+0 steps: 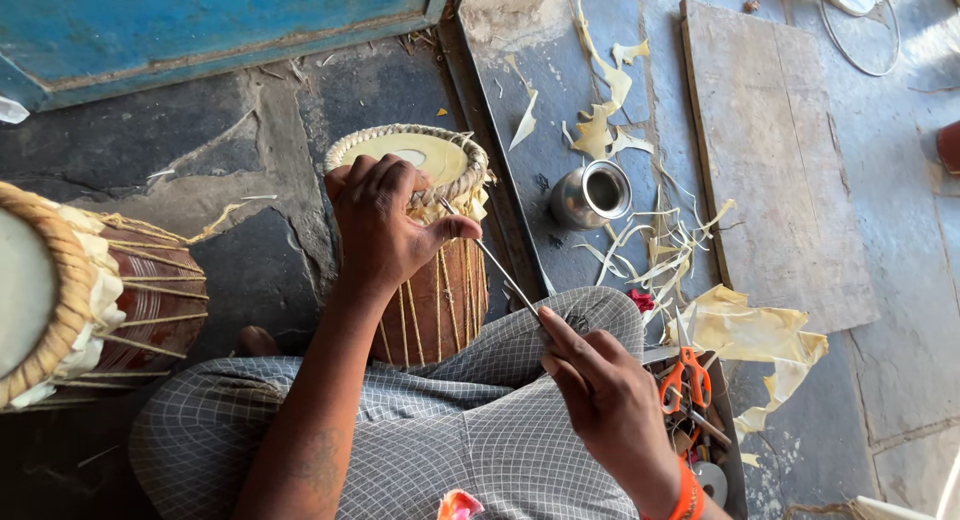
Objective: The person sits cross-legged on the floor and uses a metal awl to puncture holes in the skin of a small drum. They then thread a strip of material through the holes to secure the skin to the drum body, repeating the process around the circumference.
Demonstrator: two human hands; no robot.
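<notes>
Bare dark floor behind the small drum, open between it and the blue door. Left blocked by the big drum. Right crowded: steel cup, hide scraps, scissors. Wooden board top bare. Long needle crosses the gap between left hand and right hand.

Bright daylight at right, shadowed left, sharp focus throughout.

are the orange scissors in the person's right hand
No, the orange scissors lie on the floor beside the knee, while the right hand grips a thin metal rod pointed at the drum.
</notes>
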